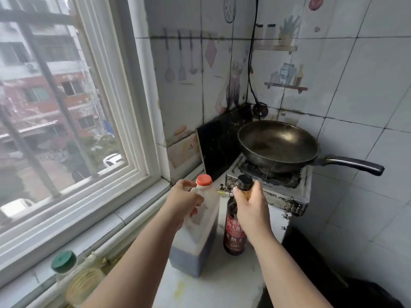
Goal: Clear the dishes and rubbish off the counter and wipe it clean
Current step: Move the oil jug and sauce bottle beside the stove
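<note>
Two bottles gripped on the counter (222, 285)

The red-capped jug (198, 230) is clasped by the left hand (184, 202), the dark sauce bottle (235, 225) by the right hand (251, 210), fingers wrapped around both necks, near the stove-side edge.

Three containers are standing on the pale counter (222, 283): one large translucent plastic jug with a red cap (196, 227) at the centre, holding dark liquid low down; one dark glass bottle with a black cap and red label (234, 232) just beside it at 3 o'clock; and one clear bottle with a green cap (73, 278) at 8 o'clock. Two bare hands are showing: one left hand (183, 202) closing on the jug's handle, one right hand (250, 206) closing on the dark bottle's neck. One black long-handled wok (278, 145) is sitting at 1 o'clock on one single-burner gas stove (287, 190). One white-framed window (66, 107) is filling the view at 10 o'clock.
</note>
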